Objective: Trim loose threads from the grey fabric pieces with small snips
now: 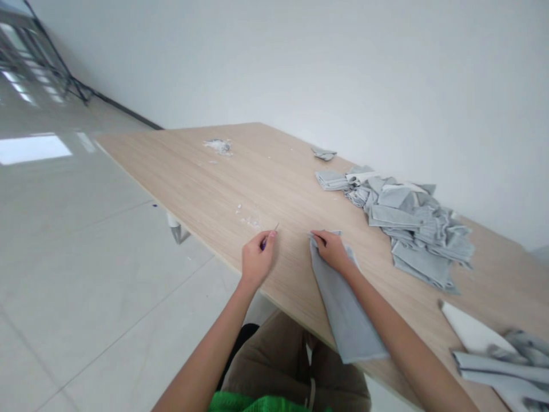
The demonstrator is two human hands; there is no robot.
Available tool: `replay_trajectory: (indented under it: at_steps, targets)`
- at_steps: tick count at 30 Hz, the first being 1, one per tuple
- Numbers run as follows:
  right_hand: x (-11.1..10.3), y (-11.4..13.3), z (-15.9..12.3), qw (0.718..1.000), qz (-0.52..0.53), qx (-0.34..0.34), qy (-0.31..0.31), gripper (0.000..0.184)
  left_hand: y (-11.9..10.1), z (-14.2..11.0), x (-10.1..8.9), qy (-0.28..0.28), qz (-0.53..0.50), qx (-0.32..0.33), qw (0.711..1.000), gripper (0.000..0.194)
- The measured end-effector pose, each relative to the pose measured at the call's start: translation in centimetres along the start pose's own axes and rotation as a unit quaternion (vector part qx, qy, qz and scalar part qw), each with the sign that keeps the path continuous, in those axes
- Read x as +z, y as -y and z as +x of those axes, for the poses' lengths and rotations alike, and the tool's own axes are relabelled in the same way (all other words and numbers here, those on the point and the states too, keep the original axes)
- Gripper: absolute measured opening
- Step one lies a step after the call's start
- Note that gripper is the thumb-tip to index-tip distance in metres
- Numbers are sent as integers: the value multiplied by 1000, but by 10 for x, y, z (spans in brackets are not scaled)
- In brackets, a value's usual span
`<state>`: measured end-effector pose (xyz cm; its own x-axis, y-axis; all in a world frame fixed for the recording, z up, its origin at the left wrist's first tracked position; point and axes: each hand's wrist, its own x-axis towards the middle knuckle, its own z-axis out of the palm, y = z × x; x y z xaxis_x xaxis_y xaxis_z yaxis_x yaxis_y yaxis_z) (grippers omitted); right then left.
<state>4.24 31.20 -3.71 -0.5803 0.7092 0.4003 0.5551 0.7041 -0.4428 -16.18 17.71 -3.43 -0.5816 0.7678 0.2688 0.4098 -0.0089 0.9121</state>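
Grey cloths [397, 216] on pale table [184, 171]

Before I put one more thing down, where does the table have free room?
Two bare patches of the table: the middle, between the small white bits and the grey cloth pile; and the left, between the left edge and the far scraps. A narrower gap separates the left hand and right hand. The right side is crowded.
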Motion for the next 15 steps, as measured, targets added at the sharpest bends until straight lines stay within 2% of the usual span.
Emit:
replay_trajectory:
  at_steps: [4,11,13,15]
  targets:
    - [-31,-8,-15,997,-76,-15,-13,32,-1,-1,0,11,8,10,1000,45]
    - [-86,-18,-67,974,-176,25,-140,47,-2,-3,-1,24,29,24,999,45]
    - [-96,-23,-89,972,-201,31,-119,48,-1,-3,0,33,37,30,998,45]
    - [-99,-27,-112,976,-208,32,-61,49,-1,-3,0,39,46,34,998,46]
